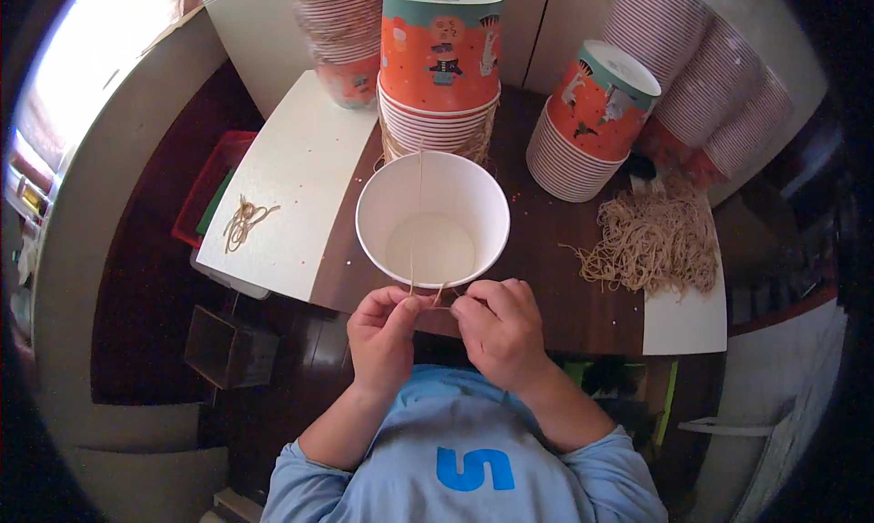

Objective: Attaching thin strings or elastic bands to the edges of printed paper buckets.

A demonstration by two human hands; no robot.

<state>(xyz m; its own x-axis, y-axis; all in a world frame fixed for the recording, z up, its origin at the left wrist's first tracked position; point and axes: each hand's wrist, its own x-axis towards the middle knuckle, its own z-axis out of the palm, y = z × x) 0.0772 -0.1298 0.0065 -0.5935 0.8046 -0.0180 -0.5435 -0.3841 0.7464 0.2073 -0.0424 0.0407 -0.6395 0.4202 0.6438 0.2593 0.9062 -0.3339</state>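
Pale blue shirt [391, 450], then two hands pinching twine [412, 268] at a tub's near rim.
The left hand [387, 327] and right hand [505, 327] sit close together, each with thumb and fingertips closed on the twine, a short length between them; one strand runs away over the open mouth of the white tub [489, 195]. The tub rests on a dark brown tabletop [537, 259] flanked by white panels. On the left panel [296, 177] lies a small twine bundle [244, 223]; at right, a tangled twine heap [651, 241]. Beyond stand two upturned stacks of orange-and-green tubs, one tall [437, 77], one shorter [596, 113], then plastic-wrapped stacks [728, 95] before pale panelling [246, 22]. Bright light enters at far left.
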